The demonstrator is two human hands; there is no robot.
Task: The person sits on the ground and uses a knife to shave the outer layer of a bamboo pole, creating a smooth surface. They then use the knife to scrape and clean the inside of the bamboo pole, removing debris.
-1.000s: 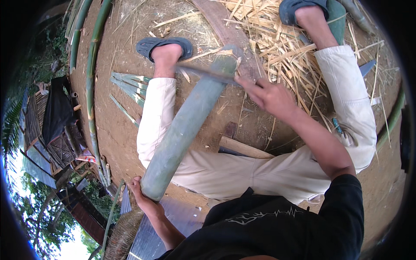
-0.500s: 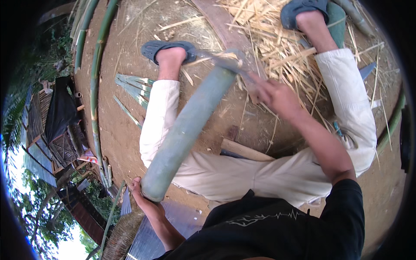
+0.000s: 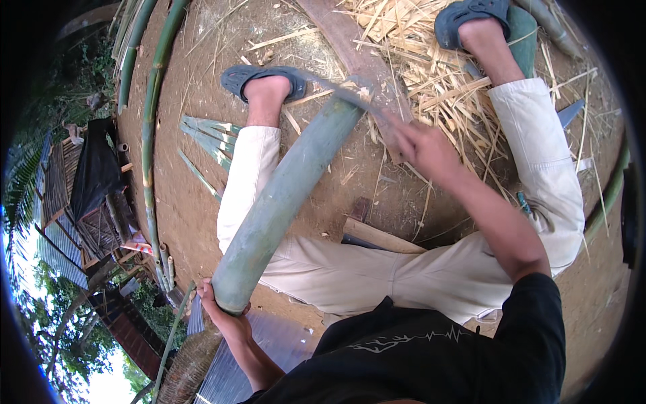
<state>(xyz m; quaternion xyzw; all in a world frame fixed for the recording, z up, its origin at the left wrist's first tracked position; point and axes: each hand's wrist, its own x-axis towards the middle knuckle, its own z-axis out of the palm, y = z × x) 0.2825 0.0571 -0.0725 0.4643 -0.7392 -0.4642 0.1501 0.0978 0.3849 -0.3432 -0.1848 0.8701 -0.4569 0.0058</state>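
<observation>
A thick green bamboo section (image 3: 286,195) lies slanted over my left thigh, its far end pointing up and to the right. My left hand (image 3: 229,318) grips its near end, with the fingers partly hidden behind the bamboo. In my right hand (image 3: 431,153) is a long-bladed knife (image 3: 336,89), its blade blurred by motion and lying across the far end of the bamboo. The bamboo's far end rests by a curved wooden plank (image 3: 367,64) on the ground. Whether the blade touches the bamboo cannot be made out clearly.
A heap of pale bamboo shavings (image 3: 441,81) spreads beside my right foot. Split green bamboo strips (image 3: 207,140) lie left of my left leg. Long bamboo poles (image 3: 149,121) stretch along the left. A blue-grey pointed blade (image 3: 572,112) sits right of my right leg.
The knife has shifted slightly at the bamboo's far end, still blurred. The near end of the bamboo, with my left hand, has moved slightly left and down.
</observation>
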